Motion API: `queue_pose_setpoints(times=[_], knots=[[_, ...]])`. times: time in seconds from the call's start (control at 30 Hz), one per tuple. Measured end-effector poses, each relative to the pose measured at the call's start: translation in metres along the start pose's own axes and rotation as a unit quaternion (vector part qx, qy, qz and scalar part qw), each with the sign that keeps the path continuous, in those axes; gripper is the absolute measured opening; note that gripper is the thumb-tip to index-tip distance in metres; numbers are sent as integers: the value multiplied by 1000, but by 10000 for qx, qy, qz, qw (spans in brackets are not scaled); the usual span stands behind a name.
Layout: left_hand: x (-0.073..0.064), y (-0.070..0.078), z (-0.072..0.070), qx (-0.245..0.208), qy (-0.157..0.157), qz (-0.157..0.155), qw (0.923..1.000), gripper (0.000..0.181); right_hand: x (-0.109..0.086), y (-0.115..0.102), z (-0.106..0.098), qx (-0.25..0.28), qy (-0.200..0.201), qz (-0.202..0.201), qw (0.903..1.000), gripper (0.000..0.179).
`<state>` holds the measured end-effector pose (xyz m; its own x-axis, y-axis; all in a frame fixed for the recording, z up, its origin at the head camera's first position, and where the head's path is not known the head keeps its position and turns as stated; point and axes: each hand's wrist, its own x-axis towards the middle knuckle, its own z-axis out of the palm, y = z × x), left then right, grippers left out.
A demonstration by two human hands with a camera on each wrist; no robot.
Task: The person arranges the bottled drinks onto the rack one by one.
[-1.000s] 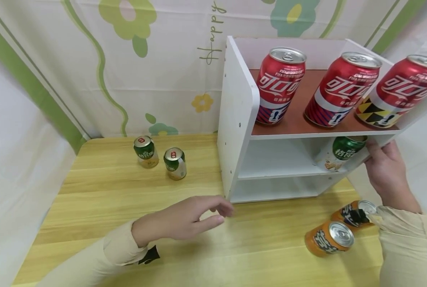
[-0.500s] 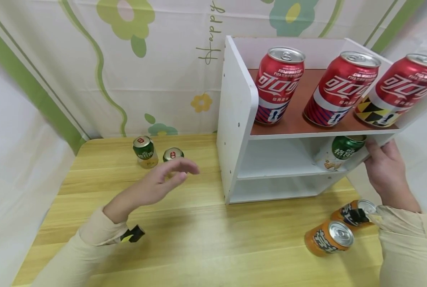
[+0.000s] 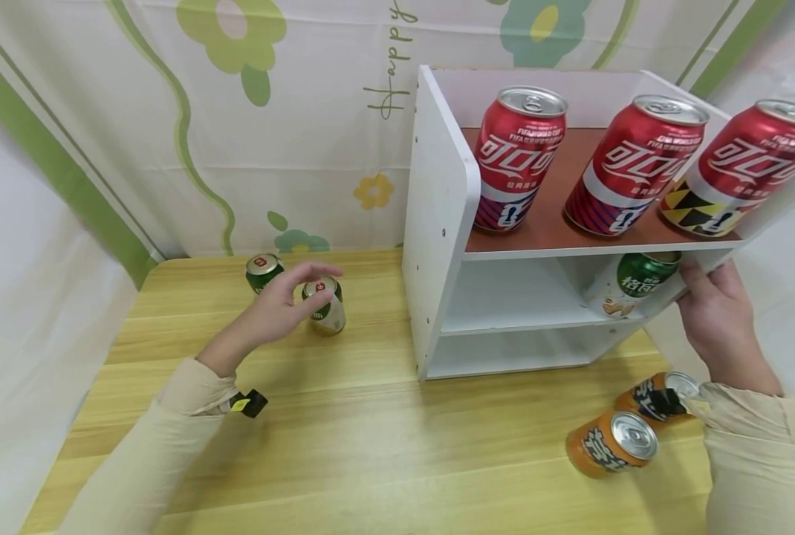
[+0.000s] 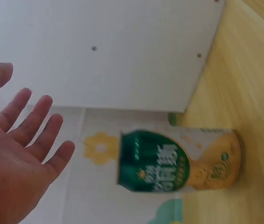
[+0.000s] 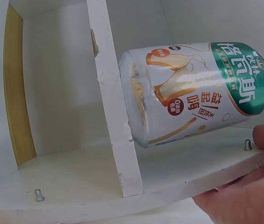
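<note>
Near kvass can (image 3: 331, 318) is upright on the wood-grain table (image 3: 371, 461), left of the white shelf unit (image 3: 440, 215) and apart from it. Far kvass can (image 3: 261, 276) sits further left of the shelf unit, partly behind the hand. Left hand (image 3: 278, 306) is at the near can, fingers loosely bowed and holding nothing; left wrist view shows a gap between them and a can.

Right hand (image 3: 718, 316) pinches the shelf unit's right side panel (image 5: 169, 193), thumb inside, fingers outside. Thumb is just beside the shelved kvass can (image 5: 192, 93), upright at the right end of the shelf unit's middle level; can't tell if they touch.

Handling, my read: thin metal, smooth printed wall, so slick, worse if damp. Fill not visible. If full: stiff, fairly heavy for its size. If empty: light, dents under a hard squeeze. Best hold: thumb and fingers opposed across mid-body, below the shoulder, off lid and tab. Moderate squeeze, keep it vertical. Watch the knuckles against the far can; the side facing the shelf unit has more room.
</note>
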<state>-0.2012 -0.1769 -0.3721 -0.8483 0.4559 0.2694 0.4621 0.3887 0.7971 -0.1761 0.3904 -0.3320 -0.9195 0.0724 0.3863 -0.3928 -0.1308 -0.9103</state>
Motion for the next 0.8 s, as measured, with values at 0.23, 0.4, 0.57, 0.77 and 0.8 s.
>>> queue_pose_setpoints(times=[0.23,0.4,0.57,0.77,0.8], knots=[[7,-34,-2,-38,125,115,9998,63,0,0,0,-112,24,11,9999,43],[12,-52,1,-50,139,-57,9999,63,0,-1,0,-252,57,67,9996,44],[14,-66,5,-100,160,-382,9991,64,0,-2,0,-383,74,140,9991,44],[13,-81,10,-256,89,-824,9962,71,-1,-2,0,-406,54,149,9991,45],[13,-83,11,-286,105,-856,9959,71,-1,-2,-1,-405,51,157,9990,46]])
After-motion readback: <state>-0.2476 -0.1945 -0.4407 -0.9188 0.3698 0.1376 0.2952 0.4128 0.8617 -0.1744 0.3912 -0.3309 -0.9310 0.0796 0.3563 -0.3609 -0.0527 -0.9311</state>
